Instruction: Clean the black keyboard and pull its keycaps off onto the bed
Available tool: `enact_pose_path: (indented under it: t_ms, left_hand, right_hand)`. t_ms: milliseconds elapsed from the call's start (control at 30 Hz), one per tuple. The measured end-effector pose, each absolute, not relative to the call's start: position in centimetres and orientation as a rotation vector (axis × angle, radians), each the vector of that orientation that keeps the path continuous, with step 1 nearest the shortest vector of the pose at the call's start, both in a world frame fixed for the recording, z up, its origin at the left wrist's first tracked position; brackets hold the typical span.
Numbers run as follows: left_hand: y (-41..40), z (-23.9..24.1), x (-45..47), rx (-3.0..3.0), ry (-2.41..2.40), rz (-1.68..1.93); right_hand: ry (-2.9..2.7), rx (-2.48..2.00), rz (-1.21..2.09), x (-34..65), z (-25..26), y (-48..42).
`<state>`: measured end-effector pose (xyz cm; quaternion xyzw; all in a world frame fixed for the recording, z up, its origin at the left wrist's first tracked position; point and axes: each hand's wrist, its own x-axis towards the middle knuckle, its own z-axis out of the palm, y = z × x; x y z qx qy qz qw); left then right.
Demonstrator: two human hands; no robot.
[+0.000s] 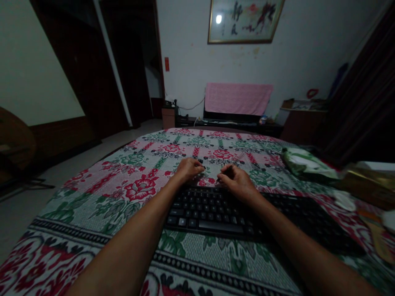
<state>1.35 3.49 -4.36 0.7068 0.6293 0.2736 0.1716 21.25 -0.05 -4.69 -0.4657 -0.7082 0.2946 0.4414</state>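
Observation:
A black keyboard (220,226) lies on the flowered tablecloth, its right part under my right forearm. Just past its back edge, my left hand (188,169) is closed in a pinch; a small dark bit shows at the fingertips, too small to name. Beside those fingers is a small black piece (200,161). My right hand (237,181) is above the keyboard's back edge, thumb and fingers curled together. Something thin and dark shows at its fingertips, but its kind is unclear. A gap separates the two hands.
The flowered tablecloth (140,189) covers the table. To the right are a green-and-white packet (308,162), a brown-gold box (368,185), a white crumpled thing (345,200) and a flat wooden-handled brush (378,236). Farther back, a pink cloth (237,98) hangs over a dark screen.

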Motion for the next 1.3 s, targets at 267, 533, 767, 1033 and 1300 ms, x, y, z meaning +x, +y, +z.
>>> enact_pose_path:
  t_ms: [267,533,767,1033,1300]
  left_hand:
    - [5.9,-3.4,3.2,2.314,2.127,0.64]
    - [8.2,-3.7,4.8,2.489,2.151,0.572]
    - [9.0,-4.6,4.8,2.427,2.204,0.502]
    - [9.2,-5.0,4.8,2.504,2.213,0.494]
    - [9.1,-4.8,5.0,2.461,2.251,0.47]
  right_hand:
    - [-1.753,-1.162,0.707,21.5,-4.5,-0.3]
    - [-1.767,-1.195,0.678,21.3,-4.7,-0.5]
    - [-1.776,-1.165,0.694,21.1,-4.8,-0.6]
    - [-1.782,-1.174,0.708,21.0,-4.5,-0.8]
    - [-1.79,-1.174,0.711,21.1,-4.3,-0.9]
